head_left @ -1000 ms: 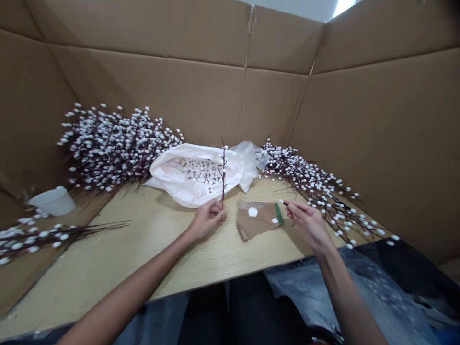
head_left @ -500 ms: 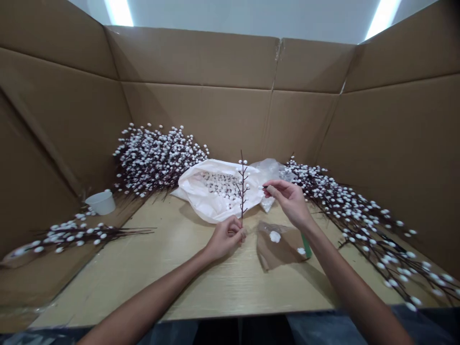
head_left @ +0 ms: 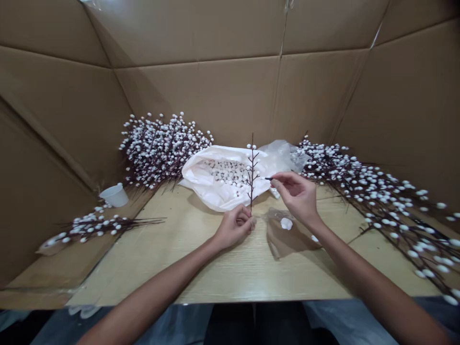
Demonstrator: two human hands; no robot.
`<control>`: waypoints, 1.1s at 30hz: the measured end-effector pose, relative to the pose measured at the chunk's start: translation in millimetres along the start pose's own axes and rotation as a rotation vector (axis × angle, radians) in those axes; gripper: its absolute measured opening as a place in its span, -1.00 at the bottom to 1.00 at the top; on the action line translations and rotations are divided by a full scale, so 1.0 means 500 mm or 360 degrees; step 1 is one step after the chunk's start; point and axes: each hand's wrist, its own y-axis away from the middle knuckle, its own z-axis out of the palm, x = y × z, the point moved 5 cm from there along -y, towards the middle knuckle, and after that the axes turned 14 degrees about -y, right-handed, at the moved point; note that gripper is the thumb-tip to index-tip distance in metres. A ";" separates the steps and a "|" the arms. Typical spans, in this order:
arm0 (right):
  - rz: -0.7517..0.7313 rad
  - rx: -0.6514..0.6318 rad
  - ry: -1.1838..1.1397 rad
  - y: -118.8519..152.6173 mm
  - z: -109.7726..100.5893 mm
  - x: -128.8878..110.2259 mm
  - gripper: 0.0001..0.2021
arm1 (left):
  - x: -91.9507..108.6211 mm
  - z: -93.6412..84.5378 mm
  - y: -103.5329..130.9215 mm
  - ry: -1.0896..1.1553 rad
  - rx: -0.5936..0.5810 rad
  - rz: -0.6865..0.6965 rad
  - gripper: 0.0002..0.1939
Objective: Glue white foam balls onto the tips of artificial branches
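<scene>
Between the thumb and fingers of my left hand (head_left: 235, 226), a thin brown artificial berry twig (head_left: 252, 184) stands upright, with a few white berries near its top and bare short side stems below. My right hand (head_left: 299, 195) pinches a slim dark stick-like tool (head_left: 268, 178), its pale tip pointing left toward the twig, seemingly just short of it. Behind the twig lies an open white plastic bag (head_left: 212, 200) holding many loose white berries (head_left: 230, 173). Under my right wrist, a brown sheet (head_left: 287, 245) carries a white lump of paste (head_left: 286, 223) and a smaller white dab, partly hidden by my forearm.
A large pile of berry branches (head_left: 158, 151) fills the back left, and another pile (head_left: 377, 191) runs along the right. A white cup (head_left: 115, 195) and a small bunch of twigs (head_left: 97, 225) lie at left. Cardboard walls (head_left: 197, 100) enclose the table (head_left: 201, 278).
The head view has tilted down, showing more table edge and less upper wall. My right hand with the tool has come slightly closer to the twig. My left hand keeps its hold.
</scene>
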 end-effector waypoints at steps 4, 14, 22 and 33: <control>-0.0079 0.0120 -0.0015 0.001 -0.006 -0.008 -0.88 | 0.001 -0.001 0.000 -0.0131 0.0006 0.0078 -0.70; -0.0081 0.0230 -0.0089 0.001 -0.011 -0.025 -0.87 | 0.004 -0.002 -0.001 -0.0104 -0.0048 0.0068 -0.69; 0.0092 0.0270 -0.0331 -0.010 -0.025 0.001 -0.84 | 0.015 -0.004 0.000 -0.0132 -0.0050 0.0103 -0.72; 0.0180 0.0329 -0.0455 -0.019 -0.036 0.014 -0.79 | 0.018 -0.002 0.000 -0.0129 -0.0060 0.0086 -0.72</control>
